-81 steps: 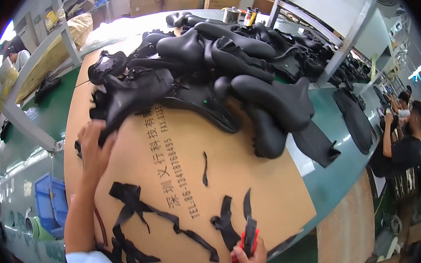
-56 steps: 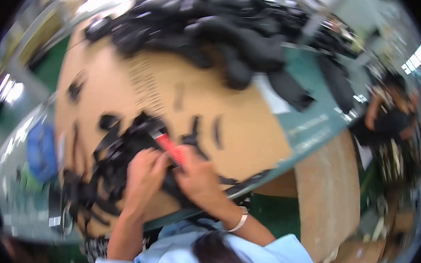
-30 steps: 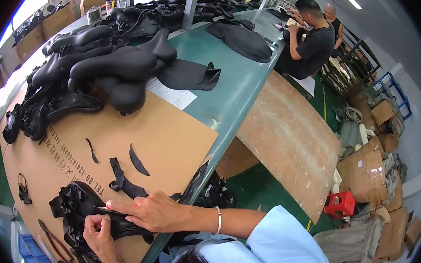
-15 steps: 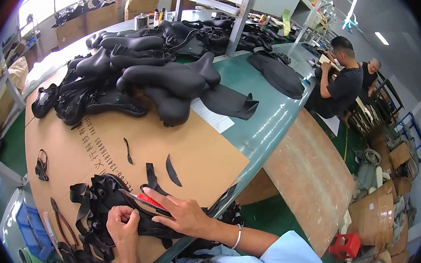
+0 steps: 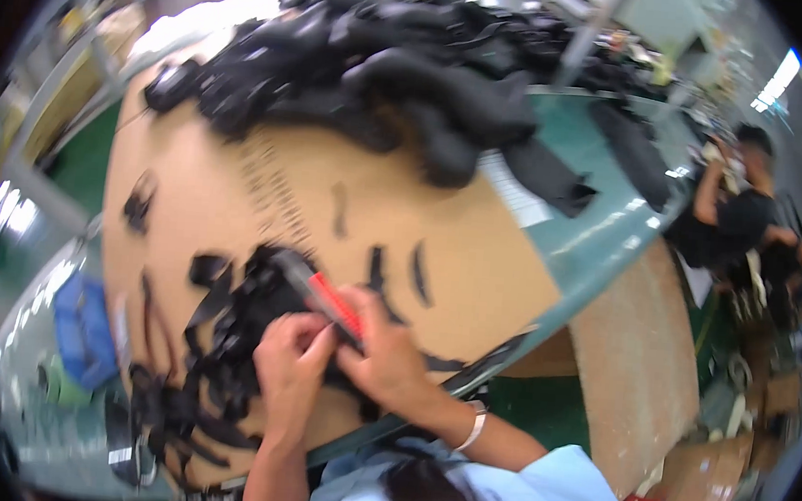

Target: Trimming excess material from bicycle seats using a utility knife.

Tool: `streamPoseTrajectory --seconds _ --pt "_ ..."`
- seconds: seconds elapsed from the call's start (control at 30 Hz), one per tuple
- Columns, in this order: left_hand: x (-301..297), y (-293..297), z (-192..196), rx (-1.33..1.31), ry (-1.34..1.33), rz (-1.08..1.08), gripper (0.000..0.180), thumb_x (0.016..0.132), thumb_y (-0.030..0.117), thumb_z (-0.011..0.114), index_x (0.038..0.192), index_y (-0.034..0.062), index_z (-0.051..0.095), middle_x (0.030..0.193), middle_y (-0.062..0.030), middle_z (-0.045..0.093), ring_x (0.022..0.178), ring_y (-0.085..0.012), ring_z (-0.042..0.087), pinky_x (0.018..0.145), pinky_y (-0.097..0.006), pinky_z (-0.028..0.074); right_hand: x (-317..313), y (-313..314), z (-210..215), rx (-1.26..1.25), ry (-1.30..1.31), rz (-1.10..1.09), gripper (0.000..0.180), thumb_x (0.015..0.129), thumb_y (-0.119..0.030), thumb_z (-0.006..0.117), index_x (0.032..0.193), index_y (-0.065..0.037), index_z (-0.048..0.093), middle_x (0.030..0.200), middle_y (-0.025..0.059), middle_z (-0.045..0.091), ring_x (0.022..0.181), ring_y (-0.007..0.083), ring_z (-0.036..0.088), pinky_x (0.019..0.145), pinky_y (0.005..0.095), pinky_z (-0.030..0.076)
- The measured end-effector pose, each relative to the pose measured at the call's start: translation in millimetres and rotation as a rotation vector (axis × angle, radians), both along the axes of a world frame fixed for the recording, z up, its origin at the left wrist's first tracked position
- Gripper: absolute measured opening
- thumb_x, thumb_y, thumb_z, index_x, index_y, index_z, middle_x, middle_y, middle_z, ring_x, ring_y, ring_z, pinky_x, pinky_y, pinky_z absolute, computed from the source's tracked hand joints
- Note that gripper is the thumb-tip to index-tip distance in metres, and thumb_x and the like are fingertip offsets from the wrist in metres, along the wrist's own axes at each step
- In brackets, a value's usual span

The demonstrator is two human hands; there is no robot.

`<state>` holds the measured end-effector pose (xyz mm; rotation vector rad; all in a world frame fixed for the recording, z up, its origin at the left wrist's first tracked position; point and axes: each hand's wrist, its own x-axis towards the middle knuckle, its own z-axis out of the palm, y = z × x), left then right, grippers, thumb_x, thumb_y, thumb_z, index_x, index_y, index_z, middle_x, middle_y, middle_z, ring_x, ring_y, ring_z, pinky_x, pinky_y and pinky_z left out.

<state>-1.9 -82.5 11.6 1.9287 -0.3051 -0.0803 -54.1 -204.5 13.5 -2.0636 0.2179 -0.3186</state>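
Note:
My right hand (image 5: 381, 357) is wrapped round a red-and-black utility knife (image 5: 336, 304), its grey front end pointing up and left over a bunched black bicycle saddle cover (image 5: 250, 309). Close beside it, my left hand (image 5: 290, 364) is closed in a pinch against the cover's near side. Motion blur and my fingers hide the exact spot it grips. Loose black strips hang from the cover's left side. Black offcuts (image 5: 420, 273) lie on the cardboard sheet (image 5: 476, 256) just beyond my hands.
Black bicycle saddles (image 5: 433, 88) are heaped along the far side. Red-handled pliers (image 5: 158, 326) lie to the left, with a blue bin (image 5: 84, 329) past them. A co-worker (image 5: 733, 215) sits at the far right of the green tabletop (image 5: 599, 247). A metal post (image 5: 586, 48) rises behind the heap.
The whole view has shifted and blurred, so the bench appears farther up and right. The knife now points more steeply up-left, and my right hand is wrapped closer round it.

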Motion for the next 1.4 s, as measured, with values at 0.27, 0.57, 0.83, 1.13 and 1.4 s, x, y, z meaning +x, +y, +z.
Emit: streamPoseTrajectory --seconds 0.27,0.57,0.83,1.13,1.4 --pt "0 7 -6 -0.056 0.018 0.055 0.009 0.069 0.005 0.069 0.069 0.0024 0.061 0.066 -0.0065 0.057 0.064 -0.0193 0.053 0.059 -0.031 0.043 -23 -47 21 -0.12 -0.043 0.26 0.051 0.083 -0.007 0.067 0.132 -0.005 0.052 0.113 0.018 0.065 0.09 0.0315 0.067 0.08 0.0342 0.052" --pt "-1 11 -10 -0.103 -0.017 0.08 0.013 0.068 0.005 0.068 0.065 0.0024 0.056 0.061 -0.0051 0.053 0.06 -0.0182 0.049 0.057 -0.031 0.041 -16 -56 12 -0.252 -0.032 0.389 0.048 0.084 -0.007 0.068 0.13 -0.007 0.056 0.083 0.0157 0.066 0.063 0.024 0.062 0.059 0.0336 0.049" --pt "-2 26 5 -0.116 0.08 -0.074 0.011 0.065 0.003 0.068 0.064 0.0021 0.058 0.066 -0.0051 0.058 0.063 -0.0157 0.054 0.061 -0.028 0.043 -30 -80 13 -0.214 0.159 0.557 0.052 0.089 -0.02 0.064 0.138 -0.02 0.049 0.116 0.0087 0.065 0.091 0.0283 0.068 0.077 0.0359 0.055" --pt "0 21 -6 -0.364 0.257 -0.097 0.012 0.067 -0.006 0.065 0.068 0.0005 0.054 0.071 -0.0009 0.051 0.065 -0.0077 0.044 0.06 -0.021 0.033 -66 -72 5 -0.357 0.065 0.405 0.053 0.093 -0.027 0.058 0.143 -0.025 0.04 0.062 0.0126 0.056 0.056 0.0309 0.058 0.051 0.0388 0.047" --pt "3 25 -7 -0.635 0.307 -0.103 0.012 0.07 -0.004 0.061 0.069 0.0029 0.052 0.076 -0.002 0.051 0.069 -0.0079 0.045 0.064 -0.019 0.034 -97 -75 54 -0.278 0.466 0.424 0.051 0.095 -0.029 0.055 0.144 -0.024 0.039 0.071 0.0145 0.062 0.063 0.0295 0.062 0.055 0.0381 0.048"
